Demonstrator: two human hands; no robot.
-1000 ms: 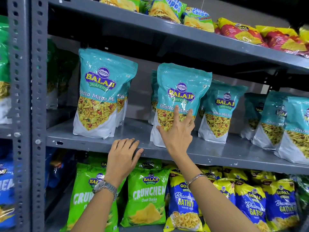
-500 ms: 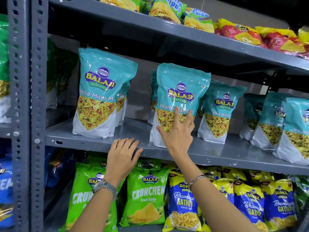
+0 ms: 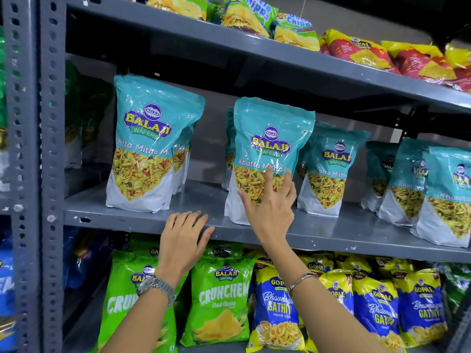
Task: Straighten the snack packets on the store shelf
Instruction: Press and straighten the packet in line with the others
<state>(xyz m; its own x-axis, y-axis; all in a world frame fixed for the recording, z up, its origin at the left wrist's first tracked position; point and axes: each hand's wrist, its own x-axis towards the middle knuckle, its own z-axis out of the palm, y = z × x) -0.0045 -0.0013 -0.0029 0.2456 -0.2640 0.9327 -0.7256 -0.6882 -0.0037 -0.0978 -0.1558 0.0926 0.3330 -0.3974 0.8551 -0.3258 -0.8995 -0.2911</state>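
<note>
Head view: a grey metal shelf (image 3: 132, 220) carries a row of teal Balaji Khatta Mitha pouches standing upright. The right hand (image 3: 272, 212) is raised to the front of the middle teal pouch (image 3: 270, 138), which stands near the front edge of the shelf; the fingers (image 3: 268, 179) are spread and lie flat against the lower, clear-window part of the pouch, thumb out to the left, nothing pinched. A thin bracelet (image 3: 302, 278) sits on that wrist. The left hand (image 3: 182, 240) rests on the front lip of the same shelf, fingers close together and curled lightly over the edge, holding no item; a metal wristwatch (image 3: 156, 287) is on that wrist. To the left of the touched pouch, well apart from it, stands a larger-looking left teal pouch (image 3: 150, 143) with more pouches behind it. Just beside the middle pouch on its right stands another teal pouch (image 3: 331, 169), slightly further back, and further teal pouches (image 3: 438, 189) continue to the right edge, some overlapping. On the upper shelf (image 3: 229, 44) lie green chips packets (image 3: 247, 14) and red-and-yellow packets (image 3: 356, 50), lying flat and at uneven angles. Below, green Crunchem packets (image 3: 221, 301) stand beside blue-and-yellow Gopal Gathiya packets (image 3: 276, 309) in a crowded row. A perforated grey upright (image 3: 51, 149) frames the shelving at left.
</note>
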